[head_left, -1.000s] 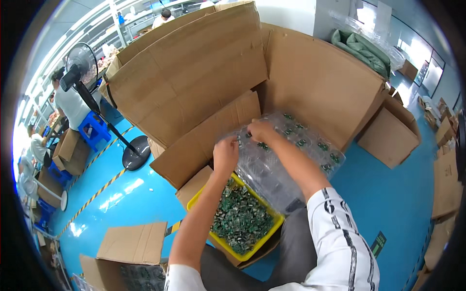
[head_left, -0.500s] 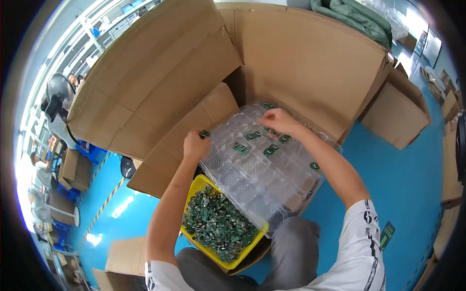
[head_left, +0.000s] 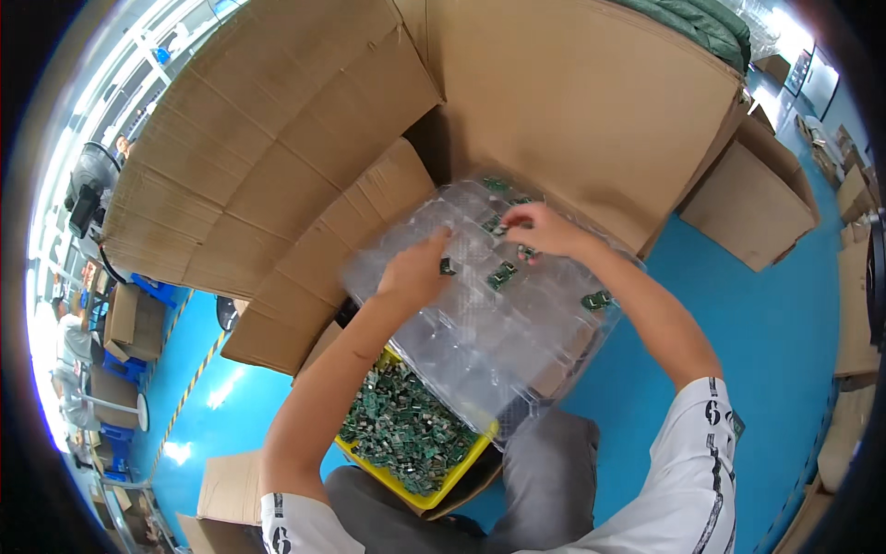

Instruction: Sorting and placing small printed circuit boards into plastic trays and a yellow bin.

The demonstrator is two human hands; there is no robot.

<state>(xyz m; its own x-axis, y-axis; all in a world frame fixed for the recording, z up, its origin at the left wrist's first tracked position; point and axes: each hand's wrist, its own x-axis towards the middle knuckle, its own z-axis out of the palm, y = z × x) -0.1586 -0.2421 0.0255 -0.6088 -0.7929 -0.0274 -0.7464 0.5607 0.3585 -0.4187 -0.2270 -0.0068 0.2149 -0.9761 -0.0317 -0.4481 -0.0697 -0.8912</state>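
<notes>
- One clear plastic blister tray (head_left: 480, 314) lies tilted across the lap, its far edge against the inner wall of the big cardboard box (head_left: 554, 102) and its near corner over the yellow bin (head_left: 461, 466); the tray is divided into many square pockets, most of them bare
- About six small green circuit boards show in the tray's pockets; one (head_left: 503, 274) lies between the two hands; another (head_left: 596, 300) sits near the right forearm; two more lie at the far edge by the box wall
- Left hand (head_left: 417, 270) rests palm-down on the tray's middle, fingers curled narrow, the fingertips just beside a small board (head_left: 447, 268); whether they pinch it I cannot tell
- Right hand (head_left: 540, 229) sits on the far part of the tray, fingers bent close together over a pocket; a board (head_left: 528, 252) lies just under them; whether it is held I cannot tell
- One yellow bin, rectangular, heaped with a great many loose green boards (head_left: 401, 434), too many to count; it stands partly under the tray, by the left elbow
- One large brown cardboard box, flaps (head_left: 277, 157) spread open to the left and behind, fills the top of the view; two smaller brown cartons (head_left: 752, 194) stand on the blue floor (head_left: 766, 314) to the right, another (head_left: 235, 489) at lower left
- At far left, a black standing fan (head_left: 88, 189) and a blue stool (head_left: 152, 288), well apart from the hands
</notes>
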